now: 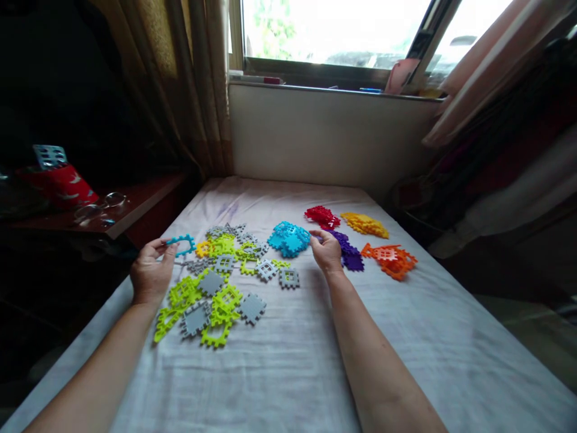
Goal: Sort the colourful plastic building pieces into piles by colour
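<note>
My left hand [152, 270] pinches a blue open-frame building tile [182, 244] with toothed edges, held just left of the mixed tiles. My right hand [326, 249] is at the right edge of a pile of blue tiles [288, 239], thumb and fingertips drawn together. Whether a tile is between those fingertips is hidden. Between and below the hands lie scattered lime-green tiles [225, 304] and grey tiles [253, 308], some solid and some window-shaped. A yellow-orange tile [204, 249] shows among them. Purple tiles [349, 249] lie just beyond my right wrist, partly covered by the hand.
Red tiles [321, 216], yellow tiles [365, 225] and orange tiles [391, 261] form separate piles at the right on the sheeted bed [279, 373]. A side table [135, 207] at left bears glasses [101, 206] and a red container [63, 185]. Behind are a window and curtains.
</note>
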Demonstrator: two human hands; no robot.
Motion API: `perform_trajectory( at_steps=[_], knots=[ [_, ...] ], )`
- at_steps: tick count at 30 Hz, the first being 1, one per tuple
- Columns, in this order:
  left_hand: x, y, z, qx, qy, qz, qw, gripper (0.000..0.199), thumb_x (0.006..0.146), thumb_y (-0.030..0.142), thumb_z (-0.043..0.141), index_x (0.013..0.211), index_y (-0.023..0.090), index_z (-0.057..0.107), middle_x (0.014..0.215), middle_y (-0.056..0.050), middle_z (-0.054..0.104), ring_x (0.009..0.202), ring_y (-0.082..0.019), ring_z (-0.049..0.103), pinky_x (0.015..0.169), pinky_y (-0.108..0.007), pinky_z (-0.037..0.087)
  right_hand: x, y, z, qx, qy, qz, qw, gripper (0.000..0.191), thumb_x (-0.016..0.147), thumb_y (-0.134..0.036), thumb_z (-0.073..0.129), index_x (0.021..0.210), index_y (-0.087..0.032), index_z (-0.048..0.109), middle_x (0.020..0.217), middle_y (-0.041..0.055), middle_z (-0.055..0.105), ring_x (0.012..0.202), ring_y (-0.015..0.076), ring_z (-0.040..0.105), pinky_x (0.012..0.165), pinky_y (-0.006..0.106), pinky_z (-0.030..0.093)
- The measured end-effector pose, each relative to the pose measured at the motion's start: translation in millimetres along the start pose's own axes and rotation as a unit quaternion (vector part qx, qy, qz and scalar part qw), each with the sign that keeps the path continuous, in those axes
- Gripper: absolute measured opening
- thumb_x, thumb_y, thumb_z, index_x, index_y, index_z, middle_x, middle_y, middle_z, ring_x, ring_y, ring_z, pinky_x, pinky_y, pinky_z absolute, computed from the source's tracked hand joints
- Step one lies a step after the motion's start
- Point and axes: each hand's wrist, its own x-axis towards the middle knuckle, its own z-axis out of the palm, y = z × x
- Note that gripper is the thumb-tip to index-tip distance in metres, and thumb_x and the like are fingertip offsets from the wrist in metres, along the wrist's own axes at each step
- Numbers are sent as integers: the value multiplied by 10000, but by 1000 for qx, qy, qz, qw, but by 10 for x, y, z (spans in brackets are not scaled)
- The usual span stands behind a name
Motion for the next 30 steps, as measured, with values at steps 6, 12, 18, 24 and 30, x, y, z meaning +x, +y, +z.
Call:
perform_trajectory(
  at_steps=[6,12,18,24,30],
  knots=[
    [-85,776,859,-97,-228,23,968,423,791,528,645,1028,181,696,949,-73,775,891,-200,723,787,-283,552,-259,122,126,15,64,-49,997,277,830,-286,537,1005,-184,726,1126,120,688,1073,239,636,986,404,513],
    [-220,1276,1721,-22,-320,23,947,312,837,426,608,1032,214,728,912,-47,787,806,-189,730,722,-269,540,-330,144,232,-45,29,-89,995,358,861,-301,569,1179,-184,686,1263,146,624,1195,256,575,1087,429,448],
    [-205,1408,1891,32,-358,86,929,400,796,356,650,1160,202,709,1215,-91,733,1136,-251,673,1003,-344,500,-384,43,246,-91,-25,-92,991,557,840,-354,650,1356,-154,587,1451,185,492,1337,300,473,1126,450,403],
    [45,1001,1198,75,-334,164,925,445,801,382,570,1185,189,688,1328,-102,670,1290,-267,568,1155,-397,377,-378,-154,234,-133,-85,-91,983,659,833,-388,695,1443,-203,531,1557,174,384,1441,324,348,1171,479,317],
    [242,146,253,218,-213,-3,952,471,830,471,507,1200,239,683,1119,-84,736,969,-298,686,870,-410,542,-183,-334,347,-199,-166,-67,964,652,834,-531,705,1438,-352,535,1617,106,326,1487,338,253,1159,558,246]
  ],
)
